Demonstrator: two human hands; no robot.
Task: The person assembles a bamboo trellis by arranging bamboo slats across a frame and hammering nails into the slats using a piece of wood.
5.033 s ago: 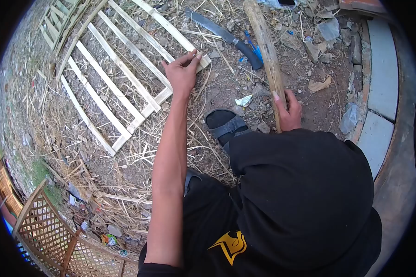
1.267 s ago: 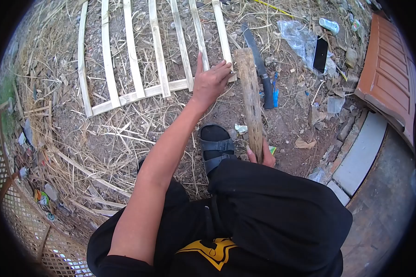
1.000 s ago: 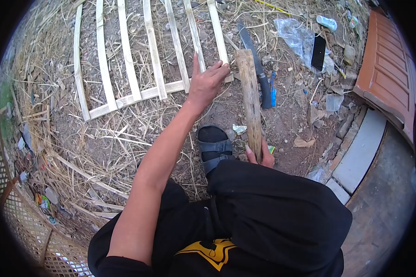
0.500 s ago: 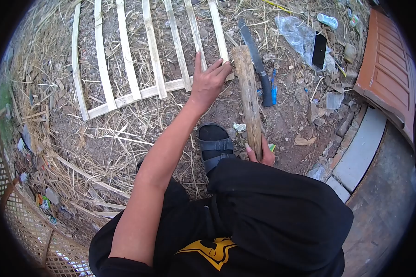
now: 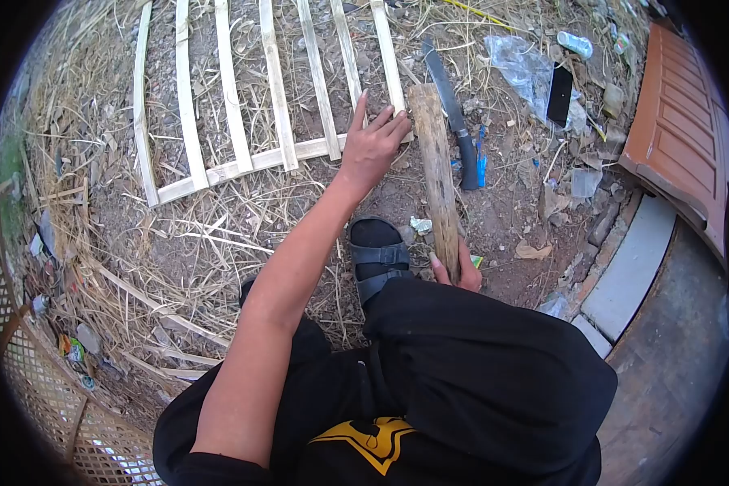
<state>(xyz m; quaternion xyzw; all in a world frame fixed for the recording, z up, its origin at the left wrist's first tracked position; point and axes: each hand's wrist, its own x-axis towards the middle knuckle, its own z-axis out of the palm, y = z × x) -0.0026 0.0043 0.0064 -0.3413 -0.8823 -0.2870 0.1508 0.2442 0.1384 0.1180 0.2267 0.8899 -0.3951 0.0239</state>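
Pale bamboo slats [image 5: 277,89] lie side by side on the ground, their near ends on a crosswise strip [image 5: 249,165]. My left hand [image 5: 373,150] rests with spread fingers on the strip's right end, over the near ends of the rightmost slats. My right hand [image 5: 460,274] is wrapped round the lower end of a thick wooden stick [image 5: 434,162], whose top end points away from me, just right of my left hand. Behind the stick lies a large knife [image 5: 449,97] with a black handle.
A black phone [image 5: 560,94] lies on clear plastic [image 5: 520,65] at the upper right. Red-brown roof tiles [image 5: 679,121] and grey blocks [image 5: 630,266] edge the right side. Lattice panels [image 5: 40,381] stand at lower left. My sandalled foot [image 5: 378,257] is below the stick.
Since five seconds ago the view has turned, and my left fingers have gone from a pinch to spread on the slats. The stick stays in my right hand. Over the last second little has moved.
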